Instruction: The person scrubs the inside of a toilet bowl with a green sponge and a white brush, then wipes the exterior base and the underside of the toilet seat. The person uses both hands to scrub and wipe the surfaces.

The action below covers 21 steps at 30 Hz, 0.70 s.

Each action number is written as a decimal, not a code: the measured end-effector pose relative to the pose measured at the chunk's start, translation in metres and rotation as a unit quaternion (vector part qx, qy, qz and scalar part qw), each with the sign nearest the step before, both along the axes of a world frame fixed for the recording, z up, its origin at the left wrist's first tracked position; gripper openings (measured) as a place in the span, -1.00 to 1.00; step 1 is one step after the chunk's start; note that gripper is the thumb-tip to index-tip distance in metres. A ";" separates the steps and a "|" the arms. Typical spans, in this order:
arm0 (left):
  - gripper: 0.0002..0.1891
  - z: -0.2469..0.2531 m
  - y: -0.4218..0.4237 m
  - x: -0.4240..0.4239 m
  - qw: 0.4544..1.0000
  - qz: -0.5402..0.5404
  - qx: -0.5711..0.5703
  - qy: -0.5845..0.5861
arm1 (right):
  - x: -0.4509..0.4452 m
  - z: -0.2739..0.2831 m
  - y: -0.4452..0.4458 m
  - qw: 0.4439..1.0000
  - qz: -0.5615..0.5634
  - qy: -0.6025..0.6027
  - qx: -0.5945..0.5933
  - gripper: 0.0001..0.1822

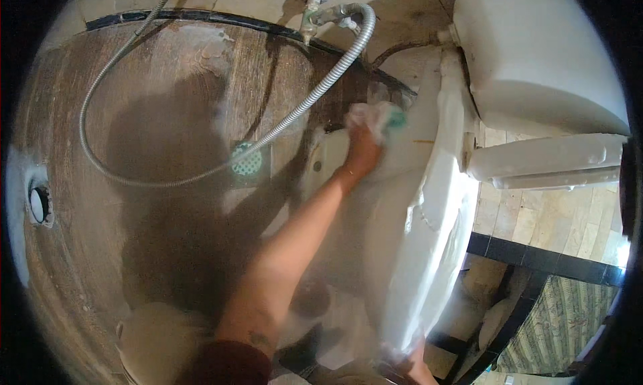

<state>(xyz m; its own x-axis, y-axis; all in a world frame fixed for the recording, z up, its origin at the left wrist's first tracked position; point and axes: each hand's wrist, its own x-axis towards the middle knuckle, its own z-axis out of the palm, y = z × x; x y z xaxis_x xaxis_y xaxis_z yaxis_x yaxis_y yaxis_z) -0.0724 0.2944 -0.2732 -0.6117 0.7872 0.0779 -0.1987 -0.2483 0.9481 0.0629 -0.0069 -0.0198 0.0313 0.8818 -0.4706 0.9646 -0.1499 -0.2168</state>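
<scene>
My left hand [365, 144] is shut on a blurred, soapy green and whitish scrubbing sponge [394, 118], held at the rear side of the white ceramic toilet [387, 194], low by the wall. At the bottom, my right hand [409, 360] touches the front rim of the toilet bowl; its fingers are blurred and partly hidden, so I cannot tell their grip. The toilet's raised seat and lid [547, 161] stick out to the right, beside the cistern [537, 63].
A flexible metal hose [321, 91] loops from the wall valve [310, 21] over the wood-look floor [166, 83]. A round floor drain [246, 159] lies under it. A light-coloured container [161, 340] stands lower left. A patterned mat [557, 324] is at lower right.
</scene>
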 end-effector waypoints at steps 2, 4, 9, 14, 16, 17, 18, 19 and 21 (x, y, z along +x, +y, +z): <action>-0.57 -0.017 0.006 -0.022 0.999 -0.013 -0.021 0.025 | 0.018 -0.002 -0.004 0.996 0.080 -0.047 0.015 -0.14; -0.56 0.020 0.023 -0.019 0.996 0.028 0.084 -0.011 | 0.052 -0.011 -0.014 0.999 -0.008 -0.030 -0.008 -0.13; -0.44 0.087 0.050 -0.043 0.993 0.012 0.117 -0.029 | 0.100 -0.024 -0.039 0.988 -0.149 0.036 0.019 -0.14; -0.43 0.051 -0.021 -0.003 0.983 -0.061 0.122 0.120 | 0.076 -0.021 -0.026 0.989 -0.146 0.026 0.001 -0.16; -0.44 0.009 -0.052 0.016 0.988 -0.114 0.094 0.043 | 0.073 -0.019 -0.027 0.997 -0.071 -0.001 0.019 -0.17; -0.44 -0.013 -0.063 0.022 0.992 -0.101 0.047 0.052 | 0.052 -0.014 -0.020 0.998 -0.065 0.014 0.013 -0.18; -0.44 -0.032 -0.071 0.030 0.994 -0.091 0.006 0.060 | 0.031 -0.010 -0.014 0.998 -0.063 0.028 0.009 -0.20; -0.44 -0.038 -0.076 0.028 0.994 -0.080 -0.033 0.066 | 0.011 -0.006 -0.008 0.997 -0.061 0.041 0.004 -0.21; -0.45 -0.048 -0.077 0.015 0.978 -0.059 -0.150 0.134 | 0.019 -0.005 -0.009 1.000 0.020 -0.004 0.022 -0.21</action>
<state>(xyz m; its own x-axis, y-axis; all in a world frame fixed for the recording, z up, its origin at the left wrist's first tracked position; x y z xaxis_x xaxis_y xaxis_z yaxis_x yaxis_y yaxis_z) -0.0574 0.2175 -0.3211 -0.5043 0.8632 -0.0222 0.0563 0.0585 0.9967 0.0823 -0.0156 -0.0244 -0.0018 0.9019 -0.4319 0.9714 -0.1010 -0.2148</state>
